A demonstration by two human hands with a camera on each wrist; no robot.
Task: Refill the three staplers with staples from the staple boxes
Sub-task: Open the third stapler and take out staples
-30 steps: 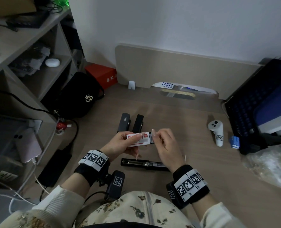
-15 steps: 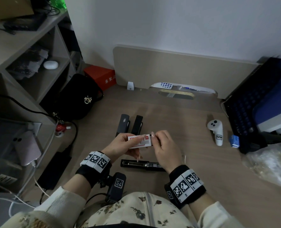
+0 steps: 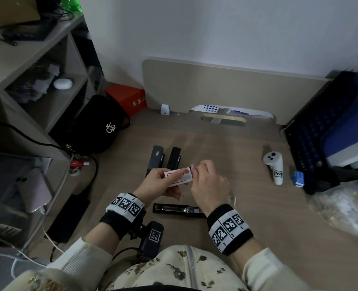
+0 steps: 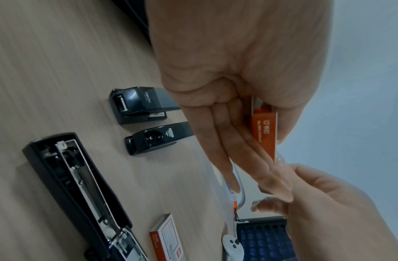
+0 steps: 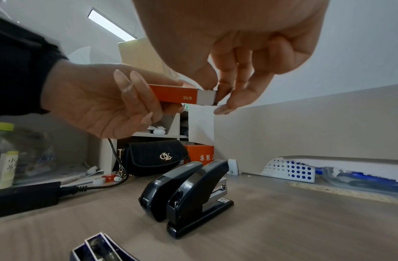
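My left hand (image 3: 161,182) holds an orange and white staple box (image 3: 179,177) above the desk, thumb on top and fingers under it (image 5: 178,95). At the box's right, white end my right hand (image 3: 207,181) pinches it between thumb and fingertips (image 5: 225,104). Below the hands an opened black stapler (image 3: 178,210) lies flat with its metal channel showing (image 4: 79,194). Two closed black staplers (image 3: 156,158) (image 3: 174,157) stand side by side farther back. A second staple box (image 4: 169,236) lies on the desk.
A white controller (image 3: 273,166) and a small blue box (image 3: 298,178) lie to the right, beside a dark crate (image 3: 312,139) and a plastic bag (image 3: 345,206). At the left are a black handbag (image 3: 98,124), a power brick (image 3: 69,217) and shelves (image 3: 27,66).
Both hands and the box have drifted slightly left and toward me. The right index finger, raised a second ago, has come down onto the box's end.
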